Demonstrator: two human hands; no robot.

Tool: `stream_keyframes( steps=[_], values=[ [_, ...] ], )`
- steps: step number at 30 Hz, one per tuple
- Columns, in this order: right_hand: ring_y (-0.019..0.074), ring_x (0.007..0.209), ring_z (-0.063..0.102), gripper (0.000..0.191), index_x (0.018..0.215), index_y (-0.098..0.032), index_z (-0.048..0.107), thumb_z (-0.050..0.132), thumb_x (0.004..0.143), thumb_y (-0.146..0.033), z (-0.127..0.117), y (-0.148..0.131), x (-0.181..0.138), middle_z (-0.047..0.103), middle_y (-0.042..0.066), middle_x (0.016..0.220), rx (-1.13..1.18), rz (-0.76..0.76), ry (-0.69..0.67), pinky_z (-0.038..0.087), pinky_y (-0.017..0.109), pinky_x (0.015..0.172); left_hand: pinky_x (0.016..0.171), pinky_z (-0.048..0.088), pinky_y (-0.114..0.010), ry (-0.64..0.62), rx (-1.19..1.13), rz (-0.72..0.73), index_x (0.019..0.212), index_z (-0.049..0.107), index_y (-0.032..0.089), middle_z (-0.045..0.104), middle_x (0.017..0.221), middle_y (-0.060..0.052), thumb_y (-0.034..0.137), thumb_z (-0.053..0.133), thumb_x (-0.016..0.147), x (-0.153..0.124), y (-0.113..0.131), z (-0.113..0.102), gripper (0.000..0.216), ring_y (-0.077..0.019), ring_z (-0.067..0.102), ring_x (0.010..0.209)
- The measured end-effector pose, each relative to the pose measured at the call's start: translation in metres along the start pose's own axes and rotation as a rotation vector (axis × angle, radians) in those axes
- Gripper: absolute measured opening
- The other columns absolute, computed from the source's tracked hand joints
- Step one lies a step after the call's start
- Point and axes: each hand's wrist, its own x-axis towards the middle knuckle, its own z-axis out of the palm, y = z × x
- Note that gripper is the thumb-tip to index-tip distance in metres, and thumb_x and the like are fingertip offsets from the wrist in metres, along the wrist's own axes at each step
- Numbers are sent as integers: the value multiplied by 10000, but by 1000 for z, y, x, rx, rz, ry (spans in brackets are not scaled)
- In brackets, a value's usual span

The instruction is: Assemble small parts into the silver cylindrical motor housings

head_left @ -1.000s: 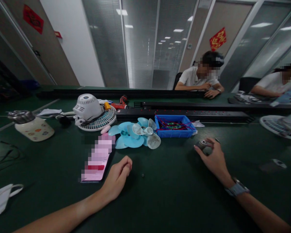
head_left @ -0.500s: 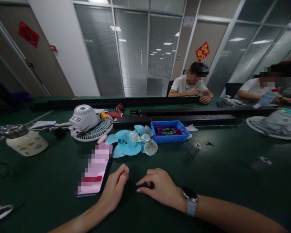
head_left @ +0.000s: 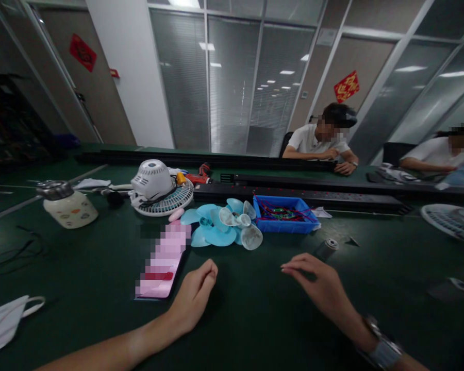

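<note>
My left hand [head_left: 196, 291] is curled into a loose fist above the dark green table, just right of a phone [head_left: 160, 268] with a pink screen. Whatever its fingers may hold is hidden. Farther right, my right hand [head_left: 319, 283] has thumb and fingertips brought together in a pinch; anything between them is too small to make out. A small metal cylinder [head_left: 328, 248] stands just beyond that hand. Light blue fan blades [head_left: 216, 234] lie in a pile beyond my left hand, with paler translucent blades [head_left: 251, 236] on their right side.
Behind the blades is a blue bin [head_left: 288, 226] of wires and circuit boards. A white fan head [head_left: 152, 180] and a red power drill [head_left: 201, 175] lie to its left. A cream jar [head_left: 71, 208], a face mask [head_left: 3, 322] and another cylinder [head_left: 452, 288] flank my arms. Co-workers sit opposite.
My right hand has moved right, away from my left hand, and its thumb and fingertips have come together. My left hand stays curled. The camera view has turned slightly left.
</note>
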Motion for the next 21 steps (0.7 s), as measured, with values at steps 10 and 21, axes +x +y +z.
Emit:
stream_keyframes(
  steps=[10,21],
  values=[
    [261,855,674,320,931,-266,746,438,912,-353,-77,74,9,723,71,967,-536,-25,322,511,394,726,594,342,-267,6,33,34,768,437,203,437,663,30,309,320,955,-1,2,0,245,-156,454,619],
    [244,871,699,281,939,-216,732,515,876,-384,-65,90,10,745,51,955,-406,-18,412,539,391,797,596,337,-264,-18,42,43,777,449,197,455,686,28,281,344,957,-1,-4,0,225,-149,456,626]
  ],
)
